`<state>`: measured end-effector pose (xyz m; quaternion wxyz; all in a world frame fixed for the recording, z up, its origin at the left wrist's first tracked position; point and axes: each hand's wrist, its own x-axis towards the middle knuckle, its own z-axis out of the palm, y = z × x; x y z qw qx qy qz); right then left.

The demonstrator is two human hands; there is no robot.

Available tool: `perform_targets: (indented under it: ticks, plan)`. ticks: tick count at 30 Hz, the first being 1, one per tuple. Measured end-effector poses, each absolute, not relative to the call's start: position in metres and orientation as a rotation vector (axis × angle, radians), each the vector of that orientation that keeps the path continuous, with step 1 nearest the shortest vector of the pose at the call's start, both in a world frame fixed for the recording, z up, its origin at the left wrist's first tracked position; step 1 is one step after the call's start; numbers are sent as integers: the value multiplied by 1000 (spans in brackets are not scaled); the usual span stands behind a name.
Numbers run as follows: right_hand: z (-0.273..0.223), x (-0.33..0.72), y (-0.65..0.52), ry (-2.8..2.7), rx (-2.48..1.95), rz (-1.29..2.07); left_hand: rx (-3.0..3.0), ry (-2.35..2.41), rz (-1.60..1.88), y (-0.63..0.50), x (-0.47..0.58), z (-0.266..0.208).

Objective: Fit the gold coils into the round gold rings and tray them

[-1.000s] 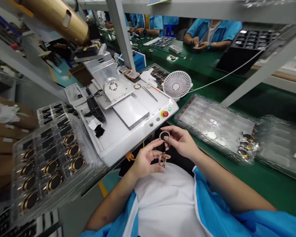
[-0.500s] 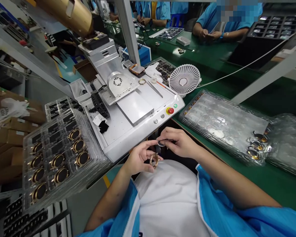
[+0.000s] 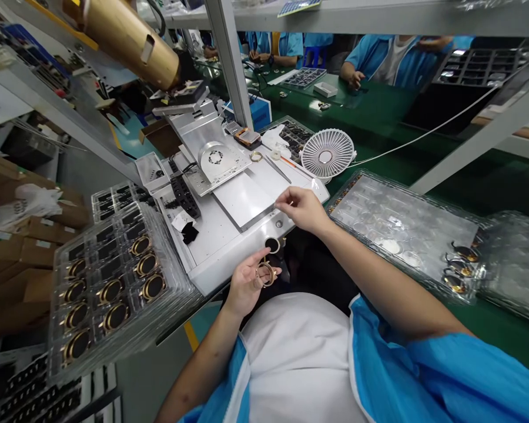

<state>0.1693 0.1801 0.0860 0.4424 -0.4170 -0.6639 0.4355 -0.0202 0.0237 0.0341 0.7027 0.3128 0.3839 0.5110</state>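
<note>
My left hand point(image 3: 245, 282) is closed round a gold ring-shaped watch case point(image 3: 272, 272), held between thumb and fingers in front of my white shirt. At the tip of its index finger is a round black disc point(image 3: 272, 244) with a pale rim, like a watch face. Above and to the right, my right hand point(image 3: 303, 209) hovers over the front edge of the white machine point(image 3: 216, 258), thumb and fingers pinched together. Whatever may be in that pinch is too small to make out. The two hands are apart.
Stacked clear trays point(image 3: 127, 329) with gold-rimmed watches stand left. Right of the machine lie more clear trays point(image 3: 379, 205) and a white fan point(image 3: 327, 154). Tweezers point(image 3: 278, 169) and a gold ring point(image 3: 255, 157) rest on the machine, a gold cylinder point(image 3: 132, 41) above. Co-workers sit opposite.
My right hand has moved up and away from my left hand, over the machine's edge. The black disc now shows at my left fingertip. The view has tilted slightly.
</note>
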Motion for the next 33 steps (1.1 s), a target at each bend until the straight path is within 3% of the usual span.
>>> perform_targets:
  ticks: [5, 9, 16, 20, 27, 33]
  plan:
    - [84, 150, 216, -1557, -1348, 1005, 758, 894, 1205, 12, -27, 37]
    - [81, 164, 186, -1561, -1358, 806, 977, 985, 1277, 2, -31, 37]
    - [59, 166, 90, -1396, -1040, 1534, 1522, 1225, 1119, 4, -8, 34]
    - [56, 164, 85, -1179, -1039, 1572, 1667, 1194, 957, 11, 0, 38]
    - [72, 179, 90, -1154, -1018, 1717, 1396, 1008, 1118, 11, -7, 43]
    - [71, 176, 89, -1190, -1064, 1732, 1586, 1071, 1018, 12, -14, 40]
